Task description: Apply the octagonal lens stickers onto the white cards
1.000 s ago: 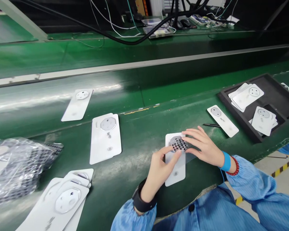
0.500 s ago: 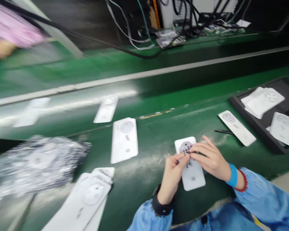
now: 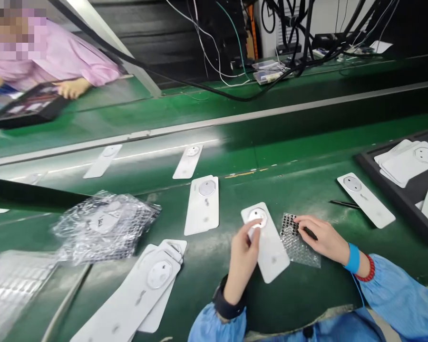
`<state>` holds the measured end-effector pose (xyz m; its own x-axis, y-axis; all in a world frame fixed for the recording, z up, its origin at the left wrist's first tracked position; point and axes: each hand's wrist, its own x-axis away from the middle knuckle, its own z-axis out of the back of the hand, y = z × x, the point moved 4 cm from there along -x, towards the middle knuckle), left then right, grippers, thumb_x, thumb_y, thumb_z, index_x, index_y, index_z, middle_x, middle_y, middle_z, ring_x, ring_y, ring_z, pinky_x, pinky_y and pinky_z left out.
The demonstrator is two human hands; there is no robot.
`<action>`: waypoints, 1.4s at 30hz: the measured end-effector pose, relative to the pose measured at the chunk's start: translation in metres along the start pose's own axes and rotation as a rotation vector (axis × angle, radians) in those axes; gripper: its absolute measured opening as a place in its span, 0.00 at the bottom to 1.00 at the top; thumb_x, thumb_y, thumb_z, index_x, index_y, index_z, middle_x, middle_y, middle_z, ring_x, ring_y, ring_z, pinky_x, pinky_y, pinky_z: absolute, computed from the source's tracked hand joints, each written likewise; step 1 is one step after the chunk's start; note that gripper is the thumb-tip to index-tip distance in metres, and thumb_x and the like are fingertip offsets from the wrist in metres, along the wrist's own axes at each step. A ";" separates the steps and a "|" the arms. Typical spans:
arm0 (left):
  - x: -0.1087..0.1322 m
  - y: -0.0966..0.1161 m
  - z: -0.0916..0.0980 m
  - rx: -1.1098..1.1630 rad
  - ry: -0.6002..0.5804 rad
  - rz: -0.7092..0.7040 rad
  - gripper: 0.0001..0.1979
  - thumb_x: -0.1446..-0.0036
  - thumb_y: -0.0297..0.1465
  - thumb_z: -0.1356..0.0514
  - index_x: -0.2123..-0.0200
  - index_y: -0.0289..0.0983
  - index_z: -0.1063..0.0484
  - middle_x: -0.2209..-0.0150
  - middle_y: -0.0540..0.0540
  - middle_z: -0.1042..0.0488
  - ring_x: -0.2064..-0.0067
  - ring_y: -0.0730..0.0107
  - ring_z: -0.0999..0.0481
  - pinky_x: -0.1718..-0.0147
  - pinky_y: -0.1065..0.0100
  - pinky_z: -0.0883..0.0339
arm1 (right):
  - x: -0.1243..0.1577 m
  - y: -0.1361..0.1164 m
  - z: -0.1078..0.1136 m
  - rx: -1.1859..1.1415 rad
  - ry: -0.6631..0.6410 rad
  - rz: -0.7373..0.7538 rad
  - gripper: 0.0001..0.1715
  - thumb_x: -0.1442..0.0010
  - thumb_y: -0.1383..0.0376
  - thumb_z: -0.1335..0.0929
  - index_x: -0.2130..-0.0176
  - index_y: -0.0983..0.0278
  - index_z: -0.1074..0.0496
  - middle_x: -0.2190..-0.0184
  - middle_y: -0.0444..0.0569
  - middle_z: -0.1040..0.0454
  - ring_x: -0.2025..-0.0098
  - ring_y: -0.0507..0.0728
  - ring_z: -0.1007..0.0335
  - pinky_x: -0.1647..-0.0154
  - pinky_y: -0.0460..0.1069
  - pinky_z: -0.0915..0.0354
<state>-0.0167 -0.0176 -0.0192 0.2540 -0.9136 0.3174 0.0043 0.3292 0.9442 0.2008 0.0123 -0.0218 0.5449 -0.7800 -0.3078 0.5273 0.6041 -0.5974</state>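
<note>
White panels are lying across a green conveyor belt (image 3: 271, 156). The person's left hand (image 3: 242, 259) is curling around one panel (image 3: 273, 251), pinching it near its round face. Just beside that panel, the right hand (image 3: 324, 240) is bending over a bubble sheet (image 3: 297, 244) dotted black, fingertips (image 3: 301, 221) touching it; whether they're gripping, I cannot tell.
</note>
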 end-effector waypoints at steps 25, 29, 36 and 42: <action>0.067 0.062 -0.030 -0.153 -0.125 -0.287 0.04 0.41 0.30 0.41 0.65 0.38 0.26 0.75 0.52 0.27 0.74 0.73 0.28 0.74 0.77 0.35 | -0.021 -0.100 0.038 0.232 0.322 0.299 0.16 0.34 0.74 0.39 0.51 0.66 0.27 0.52 0.55 0.22 0.44 0.57 0.29 0.37 0.57 0.39; 0.063 0.060 -0.025 -0.096 -0.072 -0.268 0.10 0.40 0.35 0.41 0.72 0.37 0.28 0.78 0.52 0.32 0.77 0.75 0.35 0.79 0.77 0.39 | -0.014 -0.099 0.035 0.189 0.262 0.257 0.20 0.36 0.73 0.40 0.48 0.69 0.29 0.47 0.58 0.25 0.38 0.60 0.36 0.34 0.61 0.45; 0.060 0.055 -0.018 -0.178 0.051 -0.295 0.17 0.44 0.36 0.38 0.82 0.36 0.33 0.84 0.54 0.43 0.82 0.78 0.45 0.85 0.75 0.49 | -0.005 -0.092 0.034 -0.304 0.295 0.061 0.24 0.36 0.73 0.40 0.43 0.60 0.31 0.36 0.54 0.38 0.34 0.62 0.42 0.36 0.63 0.40; 0.064 0.052 -0.016 -0.303 0.188 -0.393 0.16 0.45 0.35 0.37 0.82 0.36 0.30 0.86 0.54 0.40 0.84 0.78 0.43 0.85 0.75 0.46 | -0.010 -0.081 0.006 -1.064 0.170 -0.396 0.30 0.38 0.59 0.31 0.39 0.62 0.40 0.52 0.54 0.23 0.55 0.56 0.22 0.58 0.49 0.25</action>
<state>0.0150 -0.0550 0.0490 0.3463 -0.9325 -0.1027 0.4060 0.0503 0.9125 0.1564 -0.0281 0.0341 0.3257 -0.9455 -0.0061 -0.2197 -0.0694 -0.9731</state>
